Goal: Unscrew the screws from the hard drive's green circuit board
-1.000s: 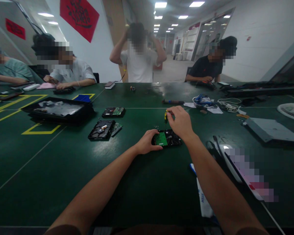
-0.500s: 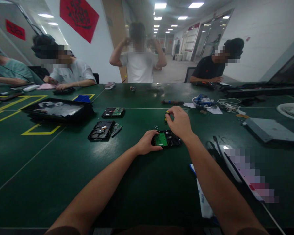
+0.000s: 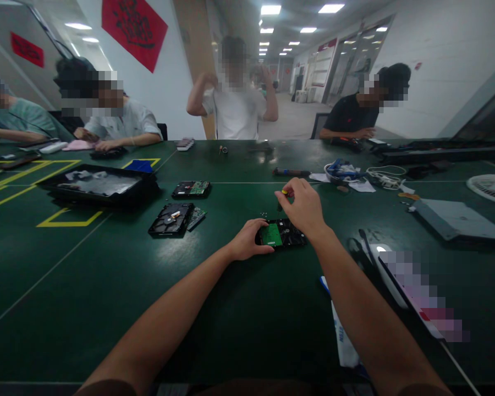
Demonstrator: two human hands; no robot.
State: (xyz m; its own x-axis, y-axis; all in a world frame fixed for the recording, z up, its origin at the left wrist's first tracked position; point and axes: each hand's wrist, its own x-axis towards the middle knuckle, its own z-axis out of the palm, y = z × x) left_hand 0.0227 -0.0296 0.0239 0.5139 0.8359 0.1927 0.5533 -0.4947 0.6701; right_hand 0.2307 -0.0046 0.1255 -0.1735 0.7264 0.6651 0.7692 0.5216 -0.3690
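Observation:
A black hard drive with a green circuit board lies on the dark green table. My left hand is closed around its left end, thumb on the near edge and fingers on the far edge. Above the drive, my right hand pinches a small screwdriver with a yellow top. Its shaft points down toward the drive, but the fingers cover much of it and the tip is hard to make out. Several tiny screws lie just beyond the drive.
To the left are another hard drive, a loose circuit board, a further drive and a black tray. A dark cylindrical tool, a bowl of blue cables and a grey metal box lie right. Several people are around the table.
My right hand has shifted slightly, its fingers turning around the screwdriver's top. My left hand and the hard drive stay in place.

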